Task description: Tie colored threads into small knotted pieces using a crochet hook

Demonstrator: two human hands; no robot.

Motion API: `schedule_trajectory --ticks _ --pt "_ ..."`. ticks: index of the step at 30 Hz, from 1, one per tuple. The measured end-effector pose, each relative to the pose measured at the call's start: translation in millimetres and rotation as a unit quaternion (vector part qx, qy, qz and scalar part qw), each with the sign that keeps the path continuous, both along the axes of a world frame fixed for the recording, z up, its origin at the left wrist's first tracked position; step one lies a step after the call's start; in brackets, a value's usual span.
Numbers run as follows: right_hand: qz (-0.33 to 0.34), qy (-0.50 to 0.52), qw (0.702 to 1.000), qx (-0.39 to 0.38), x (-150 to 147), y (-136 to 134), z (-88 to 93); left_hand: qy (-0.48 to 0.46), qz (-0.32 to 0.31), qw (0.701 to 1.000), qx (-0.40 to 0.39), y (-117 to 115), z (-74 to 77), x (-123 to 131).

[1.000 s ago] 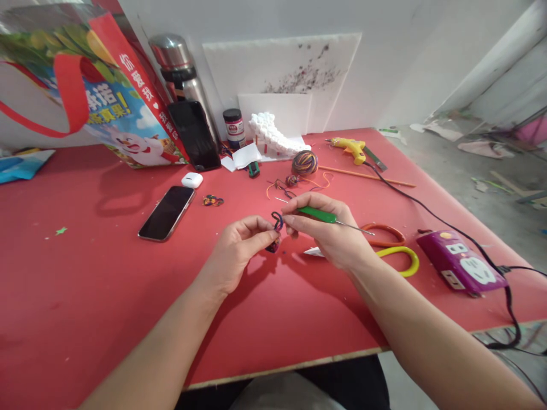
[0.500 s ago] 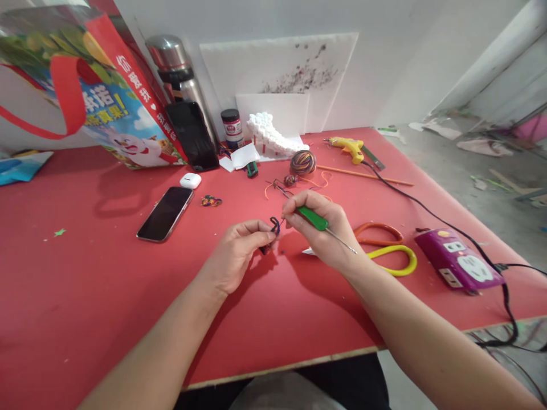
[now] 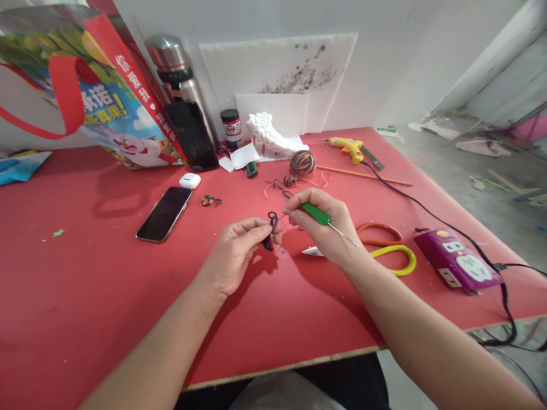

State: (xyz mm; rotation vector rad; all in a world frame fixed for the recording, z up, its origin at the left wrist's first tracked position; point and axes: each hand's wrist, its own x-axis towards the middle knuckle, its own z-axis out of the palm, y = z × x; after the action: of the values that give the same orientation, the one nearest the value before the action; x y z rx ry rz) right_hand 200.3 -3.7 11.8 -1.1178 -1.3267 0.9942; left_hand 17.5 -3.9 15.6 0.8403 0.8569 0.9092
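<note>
Between the thumb and fingers of my left hand (image 3: pixel 234 250) is a small crocheted piece (image 3: pixel 269 241) of dark multicoloured yarn, with a loop standing up at its top. My right hand (image 3: pixel 329 230) is closed around a green-handled crochet hook (image 3: pixel 315 213). The hook's metal shaft points back toward my wrist, and my fingertips pinch close to the piece, seemingly on a thin strand. Under my right hand lie scissors (image 3: pixel 393 273) with one orange and one yellow handle, partly hidden. Beyond my hands sits a multicoloured yarn ball (image 3: pixel 302 163) with loose strands nearby.
A purple power adapter (image 3: pixel 459 259) with black cables sits at the right. Farther back are a yellow glue gun (image 3: pixel 348 149), an orange stick (image 3: pixel 367 175) and a white bumpy model (image 3: pixel 271 134). On the left are a phone (image 3: pixel 164 214), an earbud case (image 3: pixel 190 181) and a bag (image 3: pixel 123 108).
My right hand has shifted slightly right, away from the left hand. The crocheted piece has turned, so more of its colours show. Left-hand fingers have opened slightly around it.
</note>
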Motion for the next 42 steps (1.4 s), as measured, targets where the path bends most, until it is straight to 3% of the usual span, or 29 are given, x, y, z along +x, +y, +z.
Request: schedule_trajectory --ticks 4,7,10,13,19,25,31,36,42 --pt "0.005 -0.048 0.999 -0.011 0 -3 4.3 0.004 0.020 1.000 0.014 2 -0.1 0" --pt "0.064 -0.055 0.996 -0.031 -1 -6 7.9 0.025 0.032 0.998 0.038 2 -0.6 -1" --pt "0.097 -0.075 0.992 0.004 -3 -8 9.7 0.038 0.032 0.997 0.054 1 -1.3 -3" --pt "0.092 -0.089 0.991 0.043 -4 -8 10.5 0.047 0.012 0.996 0.071 -1 -1.8 -4" --pt "0.098 0.013 0.994 -0.054 -4 -7 11.9 0.066 -0.012 0.993 0.096 -2 -2.7 -5" --pt "0.050 0.013 0.997 -0.058 -4 -6 12.2 0.043 -0.005 0.994 0.100 -1 -1.5 -5" --pt "0.080 0.008 0.994 -0.079 -4 -8 14.5 0.067 -0.005 0.993 0.093 -2 1.0 -4" --pt "0.085 -0.010 0.995 -0.058 -5 -10 13.5 0.044 0.019 0.995 0.091 -2 4.0 -1" --pt "0.087 -0.065 0.994 -0.026 -8 -13 13.4 -0.009 0.097 0.995 0.011 3 3.0 1"
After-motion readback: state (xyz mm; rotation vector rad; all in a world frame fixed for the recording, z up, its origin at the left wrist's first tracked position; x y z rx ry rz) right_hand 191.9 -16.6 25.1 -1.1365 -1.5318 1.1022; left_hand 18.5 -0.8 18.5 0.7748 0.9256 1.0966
